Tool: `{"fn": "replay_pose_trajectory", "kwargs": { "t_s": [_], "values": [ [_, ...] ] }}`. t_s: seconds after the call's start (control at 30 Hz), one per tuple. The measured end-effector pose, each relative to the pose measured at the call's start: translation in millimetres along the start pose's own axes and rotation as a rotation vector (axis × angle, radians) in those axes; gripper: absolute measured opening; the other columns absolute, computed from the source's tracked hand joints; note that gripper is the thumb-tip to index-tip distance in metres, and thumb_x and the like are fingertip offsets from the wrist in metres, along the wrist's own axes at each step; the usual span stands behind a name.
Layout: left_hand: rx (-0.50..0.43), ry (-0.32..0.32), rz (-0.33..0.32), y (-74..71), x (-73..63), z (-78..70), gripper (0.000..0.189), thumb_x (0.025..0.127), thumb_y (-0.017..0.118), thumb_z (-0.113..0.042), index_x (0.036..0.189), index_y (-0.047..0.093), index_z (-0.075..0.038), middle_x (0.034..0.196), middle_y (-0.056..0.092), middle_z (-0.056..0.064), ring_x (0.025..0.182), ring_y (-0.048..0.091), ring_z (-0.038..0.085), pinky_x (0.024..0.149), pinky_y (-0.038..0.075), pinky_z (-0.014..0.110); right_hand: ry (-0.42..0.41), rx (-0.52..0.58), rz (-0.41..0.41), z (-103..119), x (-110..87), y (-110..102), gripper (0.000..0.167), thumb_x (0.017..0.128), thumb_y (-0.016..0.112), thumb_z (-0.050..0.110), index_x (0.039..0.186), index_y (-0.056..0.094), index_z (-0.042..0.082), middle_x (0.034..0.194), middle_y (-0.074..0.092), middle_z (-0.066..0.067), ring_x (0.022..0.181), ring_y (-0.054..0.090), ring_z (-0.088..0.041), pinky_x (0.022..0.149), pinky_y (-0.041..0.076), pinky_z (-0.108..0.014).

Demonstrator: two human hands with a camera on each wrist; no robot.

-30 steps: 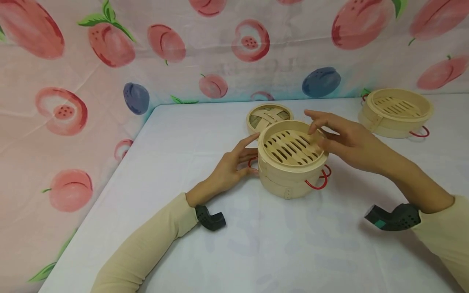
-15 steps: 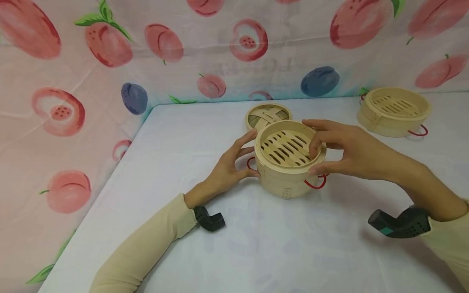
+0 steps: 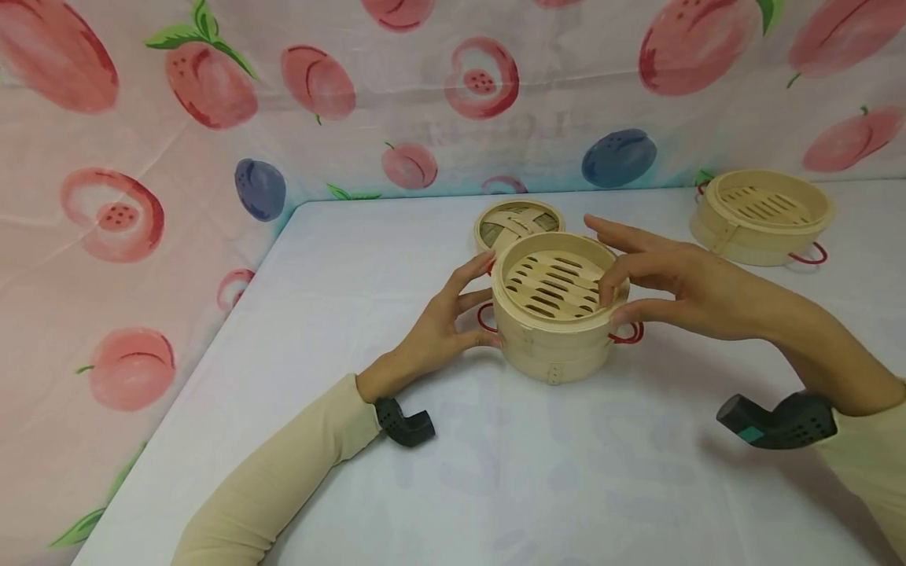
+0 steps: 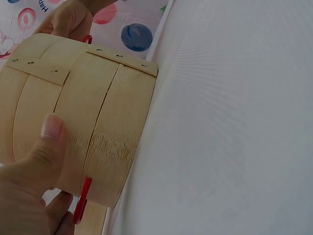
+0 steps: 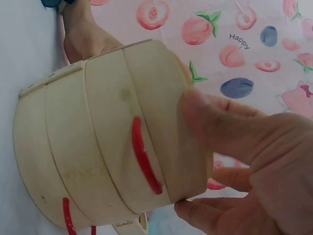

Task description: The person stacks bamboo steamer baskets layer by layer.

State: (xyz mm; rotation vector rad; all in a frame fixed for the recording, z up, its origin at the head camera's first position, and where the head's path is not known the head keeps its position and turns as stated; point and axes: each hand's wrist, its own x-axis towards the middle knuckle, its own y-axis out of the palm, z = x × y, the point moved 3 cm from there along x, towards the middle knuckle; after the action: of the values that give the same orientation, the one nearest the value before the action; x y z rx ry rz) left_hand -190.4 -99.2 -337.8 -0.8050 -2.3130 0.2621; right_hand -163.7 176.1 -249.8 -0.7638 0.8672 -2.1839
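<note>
Two round bamboo steamer baskets are stacked on the white table, the upper bamboo steamer basket [image 3: 506, 303] on the lower bamboo steamer basket [image 3: 555, 363]. My left hand [image 3: 440, 322] holds the stack's left side, thumb toward the front and fingers spread behind; the left wrist view shows its thumb [image 4: 51, 142] pressed on the bamboo wall. My right hand [image 3: 690, 287] pinches the upper rim at the right, thumb outside, a finger inside over the slatted floor. A red handle [image 5: 145, 154] of the upper basket and a lower red handle [image 5: 68, 215] show in the right wrist view.
A woven bamboo lid [image 3: 520, 220] lies just behind the stack. Another bamboo steamer basket [image 3: 764, 236] with red handles stands at the back right. A fruit-print cloth [image 3: 396, 94] hangs along the table's back and left side.
The upper basket has turned; its right red handle has swung from the front right toward the right, close over the lower one. My right hand has shifted slightly. The left hand stays put.
</note>
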Motion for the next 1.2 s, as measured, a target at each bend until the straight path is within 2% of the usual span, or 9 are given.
{"fn": "replay_pose_trajectory", "kwargs": {
  "t_s": [0.17, 0.3, 0.43, 0.5, 0.67, 0.8, 0.9, 1.07, 1.2],
  "values": [
    [0.003, 0.05, -0.018, 0.3, 3.1, -10.1, 0.098, 0.066, 0.077, 0.016, 0.146, 0.022, 0.006, 0.153, 0.019, 0.022, 0.12, 0.051, 0.037, 0.1, 0.041, 0.042, 0.01, 0.005, 0.037, -0.1, -1.5, -2.0, 0.038, 0.081, 0.071, -0.006, 0.1, 0.064, 0.025, 0.158, 0.015, -0.001, 0.141, 0.018, -0.008, 0.095, 0.038, -0.015],
    [0.039, 0.072, -0.027, 0.0, 6.1, -25.6, 0.088, 0.067, 0.076, 0.017, 0.14, 0.027, 0.012, 0.151, 0.021, 0.027, 0.119, 0.051, 0.04, 0.097, 0.042, 0.049, 0.025, 0.018, 0.054, -1.0, -2.8, -0.8, 0.034, 0.082, 0.072, 0.0, 0.102, 0.062, 0.025, 0.158, 0.015, 0.0, 0.142, 0.02, -0.016, 0.097, 0.038, -0.019],
    [0.085, 0.041, -0.052, -1.3, 6.2, -34.2, 0.069, 0.078, 0.069, 0.014, 0.137, 0.033, 0.013, 0.145, 0.032, 0.027, 0.12, 0.05, 0.037, 0.094, 0.041, 0.056, 0.074, 0.013, 0.04, -1.3, -2.5, 2.0, 0.034, 0.076, 0.081, 0.014, 0.1, 0.06, 0.025, 0.157, 0.017, 0.002, 0.14, 0.025, -0.024, 0.098, 0.042, -0.035],
    [0.097, 0.034, -0.067, -1.7, 6.1, -36.4, 0.058, 0.085, 0.063, 0.013, 0.135, 0.035, 0.013, 0.142, 0.037, 0.027, 0.121, 0.049, 0.035, 0.093, 0.041, 0.057, 0.091, -0.011, 0.015, -2.0, -1.4, 3.0, 0.038, 0.07, 0.085, 0.02, 0.097, 0.06, 0.026, 0.156, 0.021, 0.001, 0.139, 0.026, -0.025, 0.097, 0.043, -0.035],
    [0.128, 0.055, -0.12, -2.2, 6.3, -39.9, 0.045, 0.089, 0.058, 0.011, 0.131, 0.043, 0.012, 0.137, 0.044, 0.026, 0.12, 0.048, 0.029, 0.091, 0.041, 0.056, 0.088, -0.126, -0.055, -3.8, -0.7, 1.6, 0.042, 0.063, 0.089, 0.02, 0.091, 0.059, 0.029, 0.148, 0.038, -0.004, 0.134, 0.036, -0.026, 0.093, 0.036, -0.011],
    [0.097, 0.029, -0.181, -0.2, 7.4, -41.2, 0.044, 0.087, 0.06, 0.012, 0.129, 0.045, 0.012, 0.137, 0.044, 0.027, 0.122, 0.046, 0.026, 0.089, 0.042, 0.057, 0.051, -0.169, -0.075, -3.6, -1.4, -0.1, 0.042, 0.064, 0.089, 0.015, 0.091, 0.06, 0.03, 0.143, 0.046, -0.006, 0.133, 0.039, -0.022, 0.092, 0.035, -0.008],
    [0.028, -0.008, -0.218, 2.3, 8.7, -42.2, 0.049, 0.087, 0.062, 0.01, 0.132, 0.043, 0.012, 0.139, 0.04, 0.029, 0.126, 0.044, 0.032, 0.09, 0.04, 0.06, 0.035, -0.107, -0.051, -4.8, -2.0, -0.1, 0.041, 0.067, 0.087, 0.011, 0.093, 0.059, 0.028, 0.146, 0.042, -0.008, 0.136, 0.035, -0.018, 0.093, 0.037, -0.01],
    [-0.083, -0.044, -0.202, 4.9, 8.5, -40.9, 0.071, 0.09, 0.065, -0.024, 0.141, 0.031, 0.011, 0.145, 0.032, 0.029, 0.131, 0.035, 0.044, 0.095, 0.034, 0.063, 0.074, 0.04, -0.018, -10.2, -1.0, 2.8, 0.039, 0.069, 0.086, 0.011, 0.094, 0.057, 0.02, 0.152, 0.031, -0.005, 0.138, 0.03, -0.018, 0.096, 0.036, -0.014],
    [-0.102, -0.063, -0.168, 6.5, 8.6, -39.8, 0.082, 0.086, 0.063, -0.039, 0.143, 0.03, 0.01, 0.146, 0.032, 0.027, 0.132, 0.036, 0.036, 0.098, 0.033, 0.062, 0.108, 0.081, -0.038, -14.3, 0.0, 5.8, 0.042, 0.068, 0.087, 0.011, 0.093, 0.054, 0.016, 0.153, 0.03, -0.002, 0.137, 0.031, -0.018, 0.096, 0.035, -0.013]
  ]
}}
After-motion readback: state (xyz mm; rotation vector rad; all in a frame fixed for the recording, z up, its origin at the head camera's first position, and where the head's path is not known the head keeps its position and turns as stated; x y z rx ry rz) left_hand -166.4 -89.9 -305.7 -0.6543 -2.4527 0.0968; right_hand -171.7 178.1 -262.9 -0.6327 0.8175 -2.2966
